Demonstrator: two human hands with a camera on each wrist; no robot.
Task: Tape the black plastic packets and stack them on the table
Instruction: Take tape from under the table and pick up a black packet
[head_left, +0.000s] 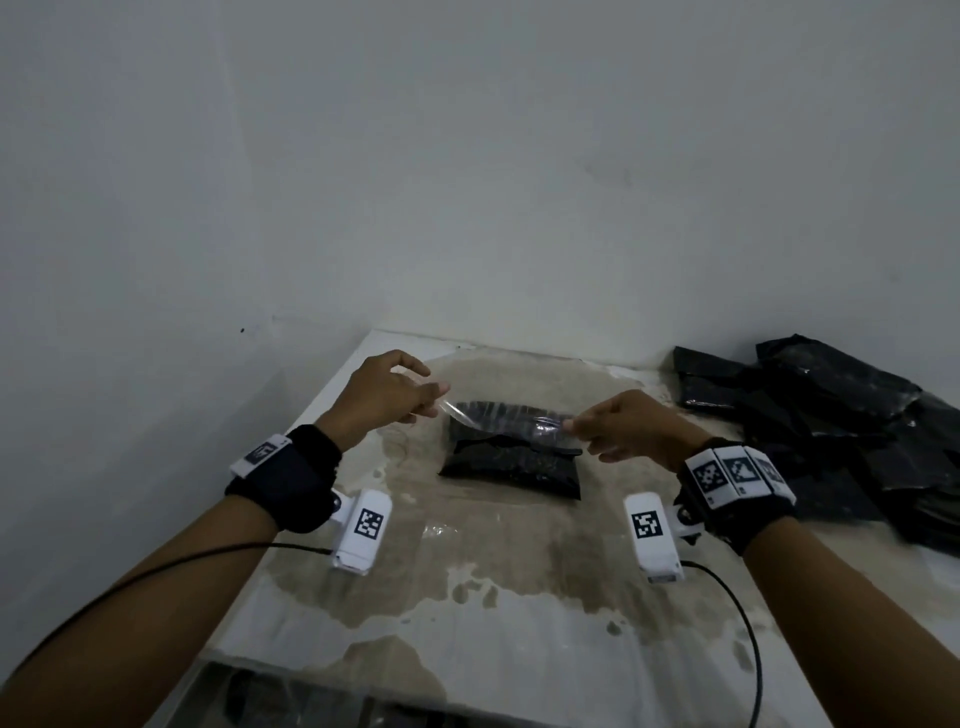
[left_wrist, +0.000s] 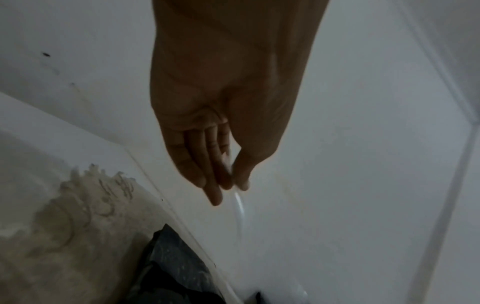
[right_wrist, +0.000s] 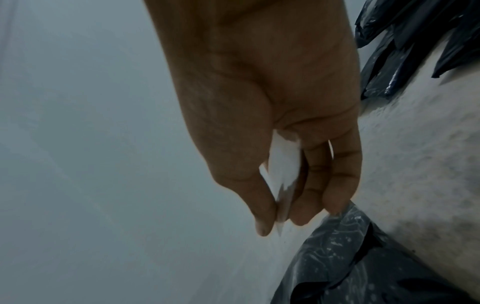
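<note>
A black plastic packet (head_left: 511, 457) lies flat in the middle of the stained table (head_left: 467, 597). A strip of clear tape (head_left: 504, 415) is stretched just above the packet's far part. My left hand (head_left: 426, 397) pinches the tape's left end; the tape (left_wrist: 239, 203) trails from between thumb and fingers in the left wrist view. My right hand (head_left: 574, 428) pinches the right end, and the tape (right_wrist: 281, 185) shows white between thumb and fingers, with the packet (right_wrist: 350, 257) just below.
A loose pile of black packets (head_left: 831, 426) lies at the table's right, against the white wall (head_left: 467, 182). The wall also runs close along the table's left side. Camera cables trail from both wrists toward the near edge.
</note>
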